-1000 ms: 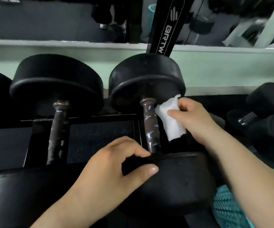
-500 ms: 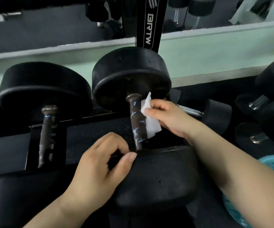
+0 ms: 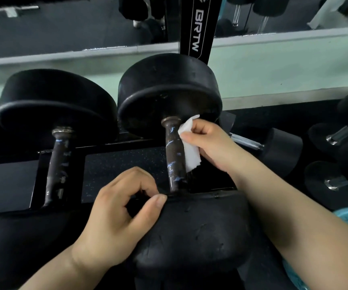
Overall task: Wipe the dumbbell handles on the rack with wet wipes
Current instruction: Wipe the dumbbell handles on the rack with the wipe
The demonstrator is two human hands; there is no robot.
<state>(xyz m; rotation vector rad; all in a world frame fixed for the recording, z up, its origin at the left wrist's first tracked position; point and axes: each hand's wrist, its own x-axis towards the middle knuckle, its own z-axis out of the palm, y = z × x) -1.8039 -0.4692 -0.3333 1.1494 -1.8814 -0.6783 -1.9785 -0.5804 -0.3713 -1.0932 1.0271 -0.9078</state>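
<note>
The handle [image 3: 174, 155] of the middle dumbbell [image 3: 168, 91] on the rack [image 3: 37, 174] is now meeting the wet wipe [image 3: 189, 147], which the right hand [image 3: 208, 145] is pinching and has brought in from just beside it, while the left hand [image 3: 125, 212] is still gripping the near head [image 3: 194, 231], so wiping is probably only beginning.

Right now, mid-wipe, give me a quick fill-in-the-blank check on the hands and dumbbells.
The right hand pinches a white ____ at the dumbbell handle.
That dumbbell's near head is gripped by the ____.
The other racked dumbbell sits to its ____.
Missing: wet wipe; left hand; left.
</note>
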